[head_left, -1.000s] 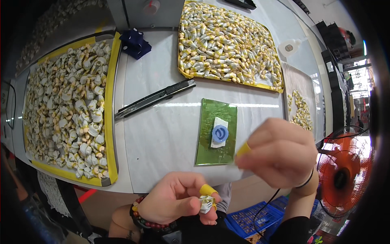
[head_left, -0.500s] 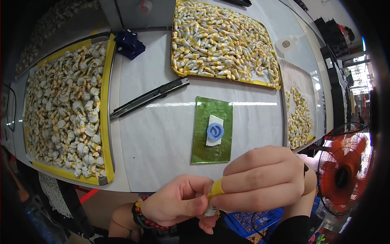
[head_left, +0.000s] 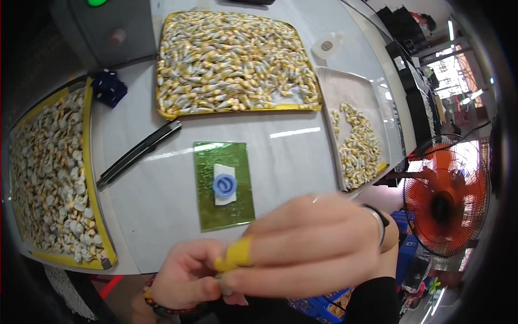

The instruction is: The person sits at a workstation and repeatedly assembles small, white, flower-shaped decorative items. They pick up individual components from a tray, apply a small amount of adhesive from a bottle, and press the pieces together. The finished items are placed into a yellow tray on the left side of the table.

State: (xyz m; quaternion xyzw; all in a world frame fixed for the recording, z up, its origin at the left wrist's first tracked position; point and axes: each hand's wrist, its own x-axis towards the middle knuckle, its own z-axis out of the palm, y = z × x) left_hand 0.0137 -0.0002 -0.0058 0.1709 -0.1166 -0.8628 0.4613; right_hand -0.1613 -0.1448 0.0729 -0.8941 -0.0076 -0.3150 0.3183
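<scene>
My left hand, beaded bracelets at its wrist, is closed with thumb and fingers around a small pale wrapped piece, mostly hidden. My right hand comes over from the right, blurred by motion, its fingers pinched against the same piece. A strip of yellow tape shows at the right fingertips; whether it goes around a finger or onto the piece I cannot tell. Just beyond the hands lies a green cutting plate. It bears a white pad with a round blue ring-shaped thing on top.
A large yellow-edged tray of wrapped pieces lies at the back. Another yellow-edged tray stands at left, a paler tray at right. A black utility knife, a dark blue cloth and an orange fan are around.
The view has swung right, so the table things sit further left. Both hands stay together at the piece; the right hand is now blurred, with more of the yellow strip showing.
</scene>
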